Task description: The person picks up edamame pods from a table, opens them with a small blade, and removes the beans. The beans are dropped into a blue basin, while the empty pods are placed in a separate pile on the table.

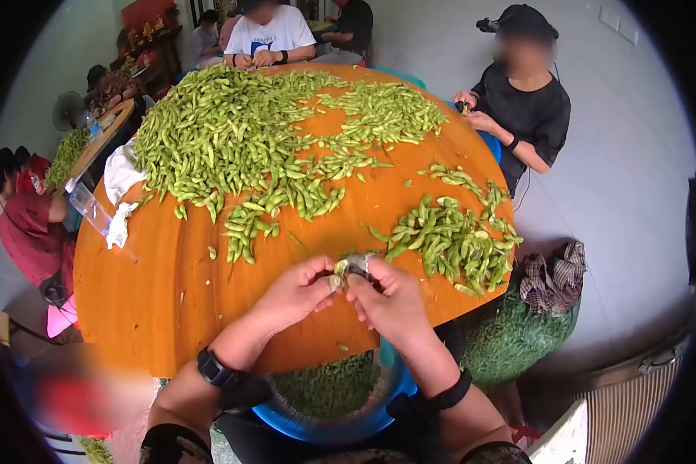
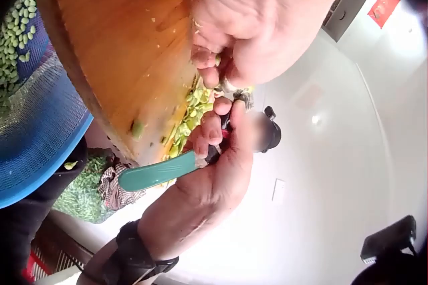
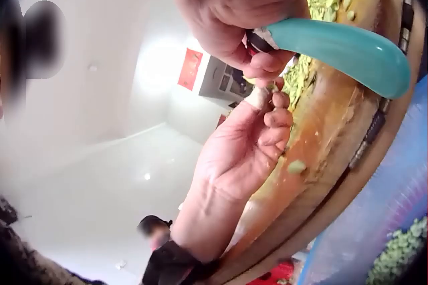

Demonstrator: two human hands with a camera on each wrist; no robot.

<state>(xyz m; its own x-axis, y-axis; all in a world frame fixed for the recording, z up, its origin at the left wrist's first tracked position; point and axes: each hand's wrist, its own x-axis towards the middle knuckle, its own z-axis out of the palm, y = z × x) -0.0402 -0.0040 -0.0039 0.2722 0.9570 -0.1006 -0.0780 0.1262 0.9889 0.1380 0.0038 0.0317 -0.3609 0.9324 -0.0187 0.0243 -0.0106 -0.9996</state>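
Both hands meet over the table's near edge. The left hand (image 1: 294, 294) pinches a green pod (image 1: 340, 267) between thumb and forefinger, a pale wrap on its thumb. Curled round a tool with a teal handle (image 3: 341, 48) is the right hand (image 1: 390, 301), its fingertips against the left ones; the tool's working end is mostly hidden by the fingers. In the left wrist view the teal handle (image 2: 160, 171) sticks out below the right palm. Below the hands, a blue basin (image 1: 398, 394) holds shelled green beans.
A large heap of pods (image 1: 216, 131) covers the table's (image 1: 147, 278) far left; a smaller pile (image 1: 452, 243) lies at right. A bottle (image 1: 89, 205) and white cloth (image 1: 121, 174) are at the left edge. A full net bag (image 1: 518, 340) stands at right. Several people sit around.
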